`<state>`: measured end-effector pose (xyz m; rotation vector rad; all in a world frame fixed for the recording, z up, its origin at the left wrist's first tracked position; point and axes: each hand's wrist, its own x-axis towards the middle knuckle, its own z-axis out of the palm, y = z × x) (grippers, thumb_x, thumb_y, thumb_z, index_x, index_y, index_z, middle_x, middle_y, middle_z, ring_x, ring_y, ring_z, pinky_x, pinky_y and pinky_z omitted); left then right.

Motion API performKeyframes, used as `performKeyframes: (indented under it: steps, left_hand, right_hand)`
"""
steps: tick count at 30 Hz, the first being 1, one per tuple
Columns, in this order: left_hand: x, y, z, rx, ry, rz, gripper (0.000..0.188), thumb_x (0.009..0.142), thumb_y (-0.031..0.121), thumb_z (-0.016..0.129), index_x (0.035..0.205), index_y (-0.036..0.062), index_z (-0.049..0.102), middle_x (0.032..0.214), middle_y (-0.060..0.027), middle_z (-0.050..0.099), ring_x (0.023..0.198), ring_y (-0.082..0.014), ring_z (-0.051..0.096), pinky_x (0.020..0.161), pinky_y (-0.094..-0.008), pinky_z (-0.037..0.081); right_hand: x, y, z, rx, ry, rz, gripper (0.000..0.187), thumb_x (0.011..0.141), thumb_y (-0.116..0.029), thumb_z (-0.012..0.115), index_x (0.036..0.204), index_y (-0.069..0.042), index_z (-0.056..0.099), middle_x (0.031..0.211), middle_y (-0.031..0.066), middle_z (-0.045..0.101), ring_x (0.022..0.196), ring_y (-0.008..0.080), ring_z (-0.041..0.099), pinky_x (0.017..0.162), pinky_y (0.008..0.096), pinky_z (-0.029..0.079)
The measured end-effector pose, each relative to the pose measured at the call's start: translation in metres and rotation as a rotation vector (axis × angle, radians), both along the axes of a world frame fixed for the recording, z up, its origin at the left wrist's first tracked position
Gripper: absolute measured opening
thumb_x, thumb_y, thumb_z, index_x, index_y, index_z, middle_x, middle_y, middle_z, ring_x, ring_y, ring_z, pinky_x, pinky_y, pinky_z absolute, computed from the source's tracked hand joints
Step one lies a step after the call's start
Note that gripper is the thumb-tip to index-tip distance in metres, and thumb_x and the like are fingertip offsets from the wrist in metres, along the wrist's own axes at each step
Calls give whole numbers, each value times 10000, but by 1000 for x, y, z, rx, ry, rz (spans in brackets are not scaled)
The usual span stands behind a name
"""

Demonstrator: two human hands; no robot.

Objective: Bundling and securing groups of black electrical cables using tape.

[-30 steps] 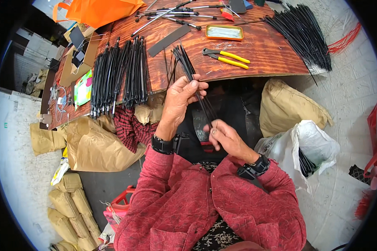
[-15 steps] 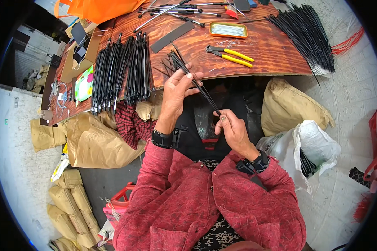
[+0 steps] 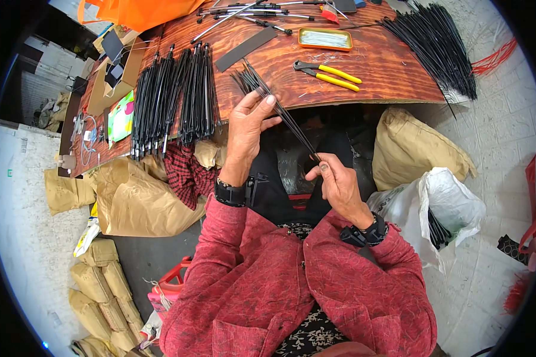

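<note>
A bundle of thin black rods slants between my two hands over my lap, at the table's near edge. My right hand pinches its lower end between thumb and fingers. Near the upper end, my left hand is closed round the bundle, thumb and index finger on the rods. Above the left hand the rod tips fan apart over the table. Yellow-handled pincers lie on the table, to the right of the rod tips.
Black folded rod assemblies stand in rows at the table's left. A yellow-rimmed tin holds thin pale pieces. More black rods lie at the far right corner. A white sack and a tan sack stand at right.
My right hand has shifted slightly to the right with the rods' lower end. The left hand's fingers have drawn in on the bundle, and the tips above it sit closer together.
</note>
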<state>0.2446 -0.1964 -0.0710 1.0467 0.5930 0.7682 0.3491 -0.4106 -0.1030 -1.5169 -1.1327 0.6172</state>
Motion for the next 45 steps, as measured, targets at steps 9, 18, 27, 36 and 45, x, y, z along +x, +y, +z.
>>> performKeyframes:
  steps: [9,18,27,36,45]
  left_hand:
    - [0,2,-5,14,-48,4,295,927,160,725,1183,26,666,1027,-56,730,879,-107,690,695,-243,590]
    - [0,0,-4,57,-10,9,296,928,159,721,1180,19,653,1012,-89,744,822,-90,685,675,-223,561]
    - [-2,0,-2,137,61,22,176,954,112,649,1100,16,627,1056,-129,739,817,-101,687,651,-200,526]
    - [-3,-5,4,174,130,25,144,962,159,636,1026,40,585,1012,-123,747,814,-121,692,653,-233,535]
    - [-3,-2,2,171,170,39,137,976,159,609,1026,41,558,935,-86,706,772,-142,687,668,-270,558]
  right_hand:
    - [0,-3,2,-8,109,-58,294,1079,-168,415,1217,43,567,886,110,747,473,103,575,455,246,450]
    - [1,2,-4,-42,133,5,191,1033,-71,499,1155,49,585,809,95,716,509,94,580,474,236,460]
    - [-3,7,1,-46,85,-60,148,1021,-70,517,1063,44,601,728,75,674,505,85,563,469,229,439]
    - [4,12,1,-84,270,-1,182,1039,-115,507,1034,35,609,716,64,664,529,83,577,484,224,451]
    - [5,18,-4,9,372,-154,228,1056,-166,506,1031,43,593,758,76,679,546,79,579,503,220,472]
